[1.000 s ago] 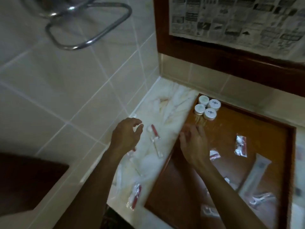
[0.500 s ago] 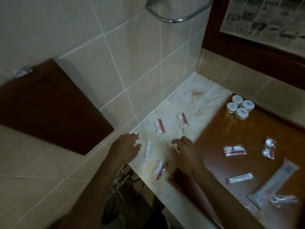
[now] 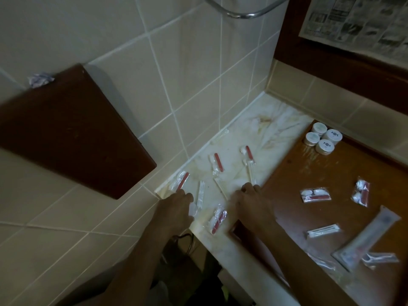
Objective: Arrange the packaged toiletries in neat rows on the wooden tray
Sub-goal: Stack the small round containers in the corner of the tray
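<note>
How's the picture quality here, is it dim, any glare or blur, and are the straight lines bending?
Head view: dim and murky overall, with soft detail; glare streaks on the wooden tray near the four white-capped jars; tile grout lines and the counter edge bow from the wide-angle lens; the left hand and right hand look dark and slightly smeared; print on the small packets is unreadable.

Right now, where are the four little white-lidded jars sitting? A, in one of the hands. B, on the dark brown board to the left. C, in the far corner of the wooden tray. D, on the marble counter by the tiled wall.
C: the four white-lidded jars stand clustered in the far corner of the wooden tray, away from the left hand and right hand.
</note>
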